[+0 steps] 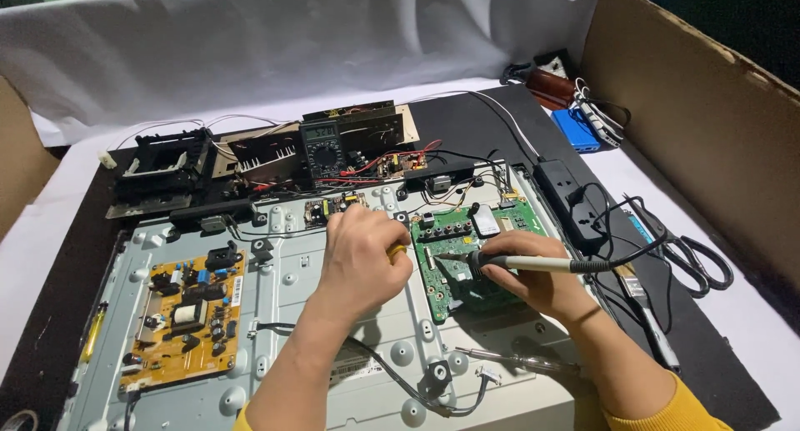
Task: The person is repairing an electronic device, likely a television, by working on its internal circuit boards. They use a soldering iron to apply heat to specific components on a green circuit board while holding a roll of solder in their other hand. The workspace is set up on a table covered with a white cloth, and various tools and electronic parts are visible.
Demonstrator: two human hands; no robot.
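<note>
A wide silver-grey metal television back panel (283, 289) lies flat on the black mat. At its right sits a green rectangular circuit board (467, 256); at its left, a yellow-orange power board (185, 318). The right hand (533, 273) rests on the green board, fingers wrapped around a white-handled soldering iron (533, 264) whose tip points left over it. The left hand (362, 256) is curled shut around a small yellow-handled tool (397, 250), just left of the green board.
</note>
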